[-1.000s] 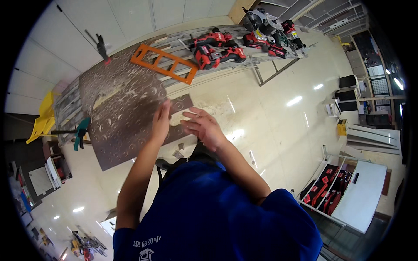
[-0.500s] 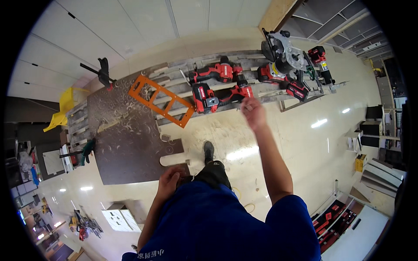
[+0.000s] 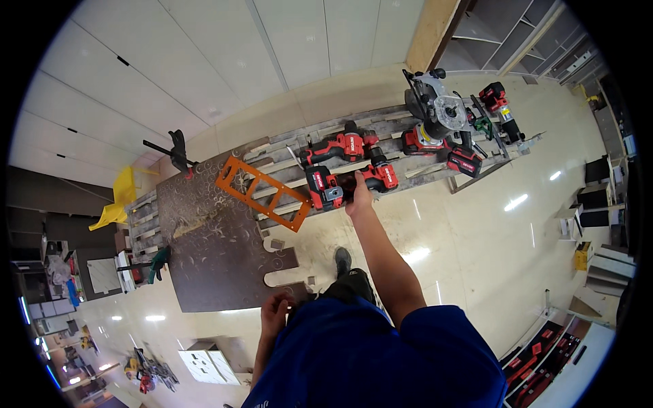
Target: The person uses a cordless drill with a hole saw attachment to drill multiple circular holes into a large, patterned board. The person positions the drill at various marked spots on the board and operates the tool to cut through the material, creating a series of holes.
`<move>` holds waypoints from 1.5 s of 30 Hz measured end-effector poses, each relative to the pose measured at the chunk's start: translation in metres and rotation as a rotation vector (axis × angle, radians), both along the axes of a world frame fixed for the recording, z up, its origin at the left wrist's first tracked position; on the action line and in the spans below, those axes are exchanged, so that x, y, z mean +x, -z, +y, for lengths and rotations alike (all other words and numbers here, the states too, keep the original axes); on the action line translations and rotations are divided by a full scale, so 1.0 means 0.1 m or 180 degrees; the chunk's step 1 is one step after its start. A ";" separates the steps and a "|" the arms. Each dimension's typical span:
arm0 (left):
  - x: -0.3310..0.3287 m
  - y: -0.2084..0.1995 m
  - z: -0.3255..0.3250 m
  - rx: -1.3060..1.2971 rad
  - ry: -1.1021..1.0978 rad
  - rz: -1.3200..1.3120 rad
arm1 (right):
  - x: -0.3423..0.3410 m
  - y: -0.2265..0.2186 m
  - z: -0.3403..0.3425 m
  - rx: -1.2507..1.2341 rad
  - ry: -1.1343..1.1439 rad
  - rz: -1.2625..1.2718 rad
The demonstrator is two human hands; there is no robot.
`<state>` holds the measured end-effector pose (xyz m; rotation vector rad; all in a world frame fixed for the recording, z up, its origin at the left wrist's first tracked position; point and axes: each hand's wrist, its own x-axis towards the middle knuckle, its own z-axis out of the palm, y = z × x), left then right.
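My right hand is closed round the handle of a red and black cordless drill. The drill lies on its side on the slatted bench, its battery to the left of my fingers. My palm hides part of the grip. Just behind it rests a second red and black cordless drill. My left hand hangs by my waist at the near edge of a brown board. Its fingers are loosely bent and apart, and I see nothing held in them.
An orange template frame lies partly on the board, among wood shavings. A trim router and another red tool stand to the right. Clamps grip the board's left side. A yellow chair is beyond the bench's left end.
My right hand has moved left from beside the drill's head to its handle and closed on it. The view has shifted, and my left hand stays low by my waist.
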<state>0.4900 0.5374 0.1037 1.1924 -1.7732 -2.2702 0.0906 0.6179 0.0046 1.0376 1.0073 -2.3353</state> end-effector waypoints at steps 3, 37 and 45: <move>-0.06 -0.06 0.06 0.0065 0.0140 0.0123 | 0.00 0.00 -0.04 -0.0002 0.0584 0.0374; 2.29 -0.14 -1.07 -0.0467 -0.0099 0.0794 | 3.61 -2.32 -0.19 -0.1414 -0.3905 0.3312; 3.21 -0.76 -1.41 -0.0354 -0.0698 0.1047 | 4.89 -2.42 -0.66 -0.0596 -0.4796 0.3662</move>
